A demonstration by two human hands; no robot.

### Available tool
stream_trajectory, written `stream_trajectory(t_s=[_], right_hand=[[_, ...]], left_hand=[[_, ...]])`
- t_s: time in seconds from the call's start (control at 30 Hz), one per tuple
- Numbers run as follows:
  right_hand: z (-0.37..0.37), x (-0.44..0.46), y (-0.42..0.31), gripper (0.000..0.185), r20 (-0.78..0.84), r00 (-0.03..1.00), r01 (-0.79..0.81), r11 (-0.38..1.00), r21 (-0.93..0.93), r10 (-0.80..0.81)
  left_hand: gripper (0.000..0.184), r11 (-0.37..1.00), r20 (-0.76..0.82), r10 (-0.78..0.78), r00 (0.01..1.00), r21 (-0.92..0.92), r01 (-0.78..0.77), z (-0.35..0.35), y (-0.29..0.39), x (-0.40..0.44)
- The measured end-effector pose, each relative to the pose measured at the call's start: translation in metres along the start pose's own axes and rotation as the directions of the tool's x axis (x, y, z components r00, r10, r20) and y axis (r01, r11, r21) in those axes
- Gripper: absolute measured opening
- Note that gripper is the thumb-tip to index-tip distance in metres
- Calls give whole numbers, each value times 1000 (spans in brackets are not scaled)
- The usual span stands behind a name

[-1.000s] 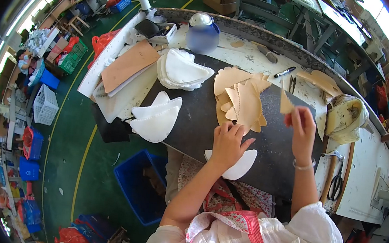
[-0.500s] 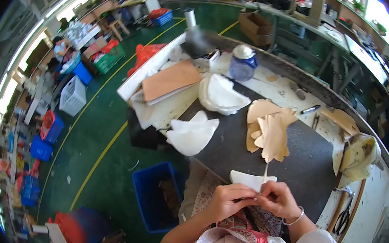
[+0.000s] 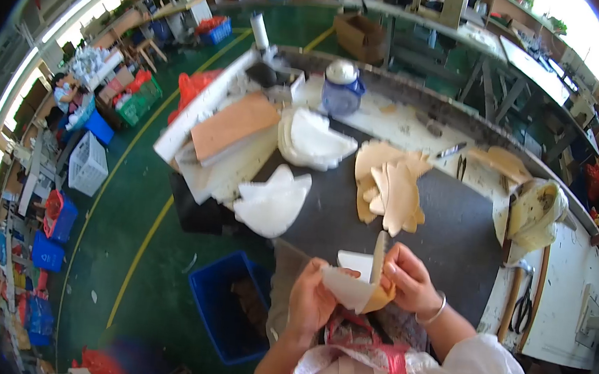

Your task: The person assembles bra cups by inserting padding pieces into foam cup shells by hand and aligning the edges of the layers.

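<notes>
My left hand (image 3: 312,298) pinches a white curved piece (image 3: 347,287) over the near edge of the black mat (image 3: 454,231). My right hand (image 3: 411,283), beside it, grips a tan piece with a toothed edge (image 3: 378,263), which touches the white one. Another white piece (image 3: 354,262) lies on the mat just behind my hands. Farther back is a pile of tan scalloped pieces (image 3: 401,193). A stack of white pieces (image 3: 313,139) and a smaller group of white pieces (image 3: 273,202) rest to the left.
A blue jug (image 3: 341,94) stands at the back, and a brown board (image 3: 234,127) lies at the left. Scissors (image 3: 521,309), a pen (image 3: 451,150) and a glue-stained container (image 3: 536,213) are on the right. A blue bin (image 3: 230,310) sits on the floor.
My right hand has come down from the right side to join my left hand. Both have lifted toward my body, and the white piece is now between them with the tan one.
</notes>
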State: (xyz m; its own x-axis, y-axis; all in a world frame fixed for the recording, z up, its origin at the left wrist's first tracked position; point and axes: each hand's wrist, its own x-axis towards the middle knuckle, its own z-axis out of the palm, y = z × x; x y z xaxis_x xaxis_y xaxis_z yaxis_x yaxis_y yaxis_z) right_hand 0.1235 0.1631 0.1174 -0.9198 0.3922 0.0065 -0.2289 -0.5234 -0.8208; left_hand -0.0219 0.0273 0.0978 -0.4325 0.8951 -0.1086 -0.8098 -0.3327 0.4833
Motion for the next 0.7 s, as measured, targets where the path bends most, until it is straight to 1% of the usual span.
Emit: stream_trajectory(t_s=[0.03,0.07,0.13,0.2,0.23,0.27,0.3,0.33,0.37,0.4,0.43,0.47,0.5,0.53,0.57,0.6,0.63,0.67,0.7], right_hand=[[3,-2,-6,14,-47,998,-51,977,-206,43],[-3,-4,-3,15,-38,998,-58,961,-270,50],[-4,-1,-7,14,48,998,63,913,-403,-48],[-14,-2,-7,16,36,999,7,966,-259,2],[-22,-2,-3,15,18,1000,-15,982,-189,18],[-22,0,1,16,-36,999,-15,983,-184,9],[-15,3,3,18,-97,995,-15,984,-179,-3],[-9,8,6,21,-156,988,-10,984,-176,-18],[-6,16,22,36,-88,987,80,881,-466,-136],[13,21,30,45,-115,988,23,832,-555,-104],[22,27,54,45,-88,992,19,813,-582,-87],[33,37,83,43,54,992,127,800,-586,-118],[44,45,116,39,46,994,101,708,-699,-97],[56,54,149,38,112,988,154,683,-714,-106],[72,64,174,36,216,967,251,632,-734,-134],[81,72,206,35,294,945,318,629,-709,-146],[87,78,244,37,359,923,355,657,-666,-135],[91,87,262,39,524,851,342,722,-601,32],[100,91,274,40,635,773,523,568,-636,-1]], left_hand=[[13,1000,-33,16,999,-6,-16,-8,-1,0],[13,999,-69,37,997,-7,-37,-14,1,-1],[13,986,-255,117,960,149,-80,-16,23,-3],[14,879,-329,322,888,451,-152,-53,42,-15],[16,820,-361,431,827,540,-191,-72,50,-25],[17,748,-376,537,755,625,-221,-86,59,-34],[19,892,-510,450,733,211,-400,-91,70,-42],[24,857,-467,514,720,250,-449,-94,82,-56],[28,815,-464,579,671,333,-474,-100,91,-70],[32,770,-455,637,623,416,-484,-106,99,-85],[35,725,-451,687,569,473,-501,-116,104,-99],[39,678,-444,734,514,529,-510,-129,106,-114],[42,640,-455,768,450,574,-512,-140,107,-128],[42,599,-467,800,376,619,-508,-138,107,-136],[43,560,-473,828,303,660,-500,-135,106,-141],[44,521,-473,850,230,699,-490,-134,105,-145],[46,495,-467,865,181,741,-454,-133,104,-148],[46,486,-460,872,167,771,-412,-132,103,-151],[47,475,-452,879,154,799,-369,-133,102,-153]])
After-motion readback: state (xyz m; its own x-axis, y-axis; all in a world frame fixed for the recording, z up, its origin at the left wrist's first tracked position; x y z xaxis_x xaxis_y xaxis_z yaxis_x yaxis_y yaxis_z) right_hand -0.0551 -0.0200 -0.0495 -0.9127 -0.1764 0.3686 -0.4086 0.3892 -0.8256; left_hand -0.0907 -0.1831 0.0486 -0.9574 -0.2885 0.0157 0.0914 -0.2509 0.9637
